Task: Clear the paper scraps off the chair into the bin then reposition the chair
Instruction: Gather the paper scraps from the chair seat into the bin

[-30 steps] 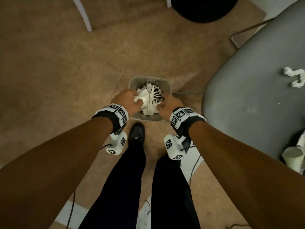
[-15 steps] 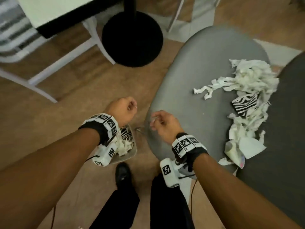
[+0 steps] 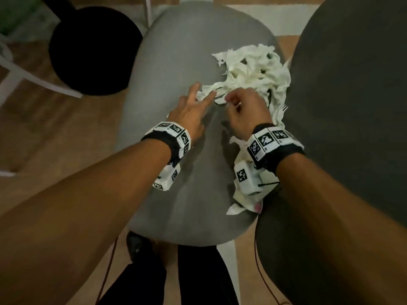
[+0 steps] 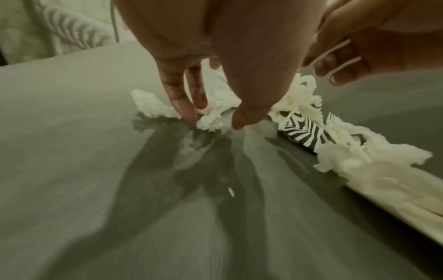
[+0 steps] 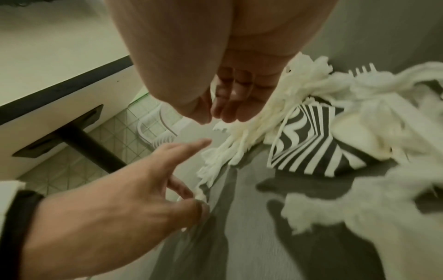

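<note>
The room was dim and warm-toned. Light fell from above: both hands threw long, soft shadows onto the grey chair seat (image 4: 72, 151), spreading toward the wrist cameras. Motion blur smeared the seat's near surface and the white paper scraps (image 5: 359, 217) in both wrist views. Wide-angle distortion bowed the head view's edges, where the forearms loomed oversized. The paper scraps looked slightly overexposed.

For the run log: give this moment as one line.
left hand: touching white shredded paper scraps | right hand: reaching, empty | grey chair seat: scraps remain
</note>
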{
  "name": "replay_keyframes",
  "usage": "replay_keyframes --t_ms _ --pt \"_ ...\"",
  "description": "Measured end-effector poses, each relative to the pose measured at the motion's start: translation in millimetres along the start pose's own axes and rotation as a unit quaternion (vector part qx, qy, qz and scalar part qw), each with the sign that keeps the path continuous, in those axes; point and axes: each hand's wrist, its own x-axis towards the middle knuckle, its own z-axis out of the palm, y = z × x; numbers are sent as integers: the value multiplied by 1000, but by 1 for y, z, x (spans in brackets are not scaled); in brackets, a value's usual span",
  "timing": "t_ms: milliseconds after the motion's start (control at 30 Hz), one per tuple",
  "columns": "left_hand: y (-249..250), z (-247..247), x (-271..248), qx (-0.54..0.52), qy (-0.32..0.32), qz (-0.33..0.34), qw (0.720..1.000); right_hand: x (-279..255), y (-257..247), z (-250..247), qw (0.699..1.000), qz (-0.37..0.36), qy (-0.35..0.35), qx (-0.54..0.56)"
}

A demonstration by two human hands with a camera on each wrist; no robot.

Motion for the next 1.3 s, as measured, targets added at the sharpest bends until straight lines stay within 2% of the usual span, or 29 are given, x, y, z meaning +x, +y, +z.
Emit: replay_keyframes --t_ms 233,400,500,600,667,767,833,933,1000,1100,1200,1300 --pt "11 -1 45 36 -59 32 997 33 22 -15 993 -24 46 -106" --pt "23 -5 17 -53 -5 -4 999 49 33 -10 976 23 -94 -193" --pt "23 -4 -2 -65 23 -36 997 50 36 1 972 12 -96 -212" --pt "16 -3 -11 -69 66 -83 992 39 23 7 984 -4 -99 -149" --pt "12 0 -15 -117 53 -95 987 26 10 8 993 -11 -111 -48" --pt "11 0 -19 -152 16 -19 988 10 -7 8 980 -9 -188 63" --pt "11 -1 -23 -132 22 5 991 8 -12 9 973 -9 -214 80" --pt "8 -7 -34 -157 53 -39 985 13 -13 8 980 -11 -189 63" --pt "4 -11 -43 -181 75 -36 980 16 -9 8 982 -10 -175 69" --pt "-7 -20 -52 -202 84 -32 975 17 -5 12 975 -30 -219 -16" --pt "-21 -20 -57 -162 115 -44 979 17 -2 30 936 -85 -286 -189" --pt "-33 -18 -62 -197 135 -96 966 15 -6 48 907 -162 -255 -294"
